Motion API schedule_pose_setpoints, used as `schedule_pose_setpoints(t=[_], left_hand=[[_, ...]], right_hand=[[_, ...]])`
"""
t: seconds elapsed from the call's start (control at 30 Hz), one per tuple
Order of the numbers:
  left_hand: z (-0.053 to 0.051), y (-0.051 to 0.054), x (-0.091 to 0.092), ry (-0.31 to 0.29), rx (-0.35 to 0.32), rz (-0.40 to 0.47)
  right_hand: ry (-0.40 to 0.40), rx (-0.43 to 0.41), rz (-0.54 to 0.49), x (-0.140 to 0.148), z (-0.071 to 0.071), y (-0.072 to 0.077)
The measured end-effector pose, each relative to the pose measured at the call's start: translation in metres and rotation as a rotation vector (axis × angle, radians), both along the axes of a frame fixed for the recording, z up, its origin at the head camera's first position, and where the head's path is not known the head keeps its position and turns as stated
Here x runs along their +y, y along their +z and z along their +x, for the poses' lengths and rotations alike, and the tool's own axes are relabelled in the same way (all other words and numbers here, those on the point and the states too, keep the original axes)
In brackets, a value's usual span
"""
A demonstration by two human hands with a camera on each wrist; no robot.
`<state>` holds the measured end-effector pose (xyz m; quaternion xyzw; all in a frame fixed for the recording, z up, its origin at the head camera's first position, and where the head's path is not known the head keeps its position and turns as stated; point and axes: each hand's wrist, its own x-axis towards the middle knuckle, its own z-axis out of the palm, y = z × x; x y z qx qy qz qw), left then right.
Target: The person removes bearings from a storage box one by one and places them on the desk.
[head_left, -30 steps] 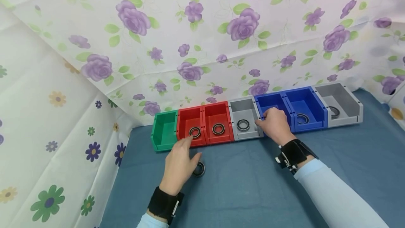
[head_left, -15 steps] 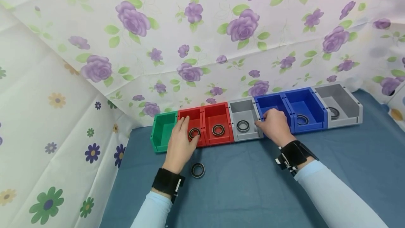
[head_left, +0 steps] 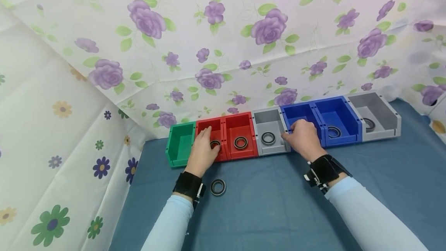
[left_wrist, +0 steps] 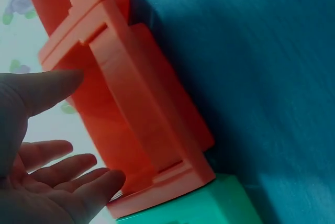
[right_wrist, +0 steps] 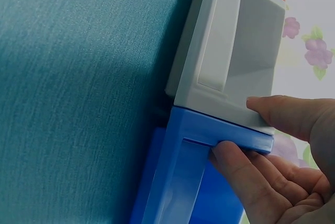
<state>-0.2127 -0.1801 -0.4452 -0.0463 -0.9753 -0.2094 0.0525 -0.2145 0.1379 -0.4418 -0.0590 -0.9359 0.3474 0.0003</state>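
1. The middle grey bin (head_left: 266, 116) stands in a row of bins on a blue cloth (head_left: 265, 200), and one bearing (head_left: 268, 144) lies flat inside it.
2. Directly to the right of the middle grey bin, and touching it, is the left blue bin (head_left: 296, 111).
3. The right hand (head_left: 304, 138) is at this border: thumb on the grey side, fingers on the blue side, so it pinches the two adjoining walls.
4. To the left of the middle grey bin come, in order, the right red bin (head_left: 238, 125), the left red bin (head_left: 217, 130) and the green bin (head_left: 182, 136).
5. The left hand (head_left: 201, 152) is over the left red bin, two places left of the middle grey bin. Its thumb and fingers are apart, and I see nothing held between them; whether it touches the bin, I cannot tell.
6. The ring bearing (head_left: 215, 141) in this left red bin is partly hidden by the left hand.
7. A loose bearing (head_left: 218, 194) lies on the cloth, in front of the middle grey bin and to its left.
8. Farther right of the middle grey bin, beyond the left blue bin, are the right blue bin (head_left: 331, 111) and the outer grey bin (head_left: 374, 107), each with a bearing.
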Motion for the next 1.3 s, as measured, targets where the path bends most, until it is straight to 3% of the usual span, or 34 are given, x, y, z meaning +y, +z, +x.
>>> schedule_pose_setpoints(t=[0.43, 0.7, 1.07, 1.3], left_hand=[[-0.020, -0.009, 0.006, 0.031, -0.092, -0.035], [-0.025, -0.016, 0.008, 0.029, -0.158, -0.086], [-0.030, -0.017, 0.011, 0.032, -0.275, -0.085], [-0.029, -0.013, 0.013, 0.047, -0.254, -0.128]], right_hand=[[0.003, -0.004, 0.008, 0.000, -0.001, -0.002], [-0.005, -0.009, 0.014, 0.000, -0.001, -0.001], [0.006, 0.002, 0.012, 0.000, 0.000, -0.001], [-0.002, 0.007, 0.020, 0.001, -0.001, -0.002]])
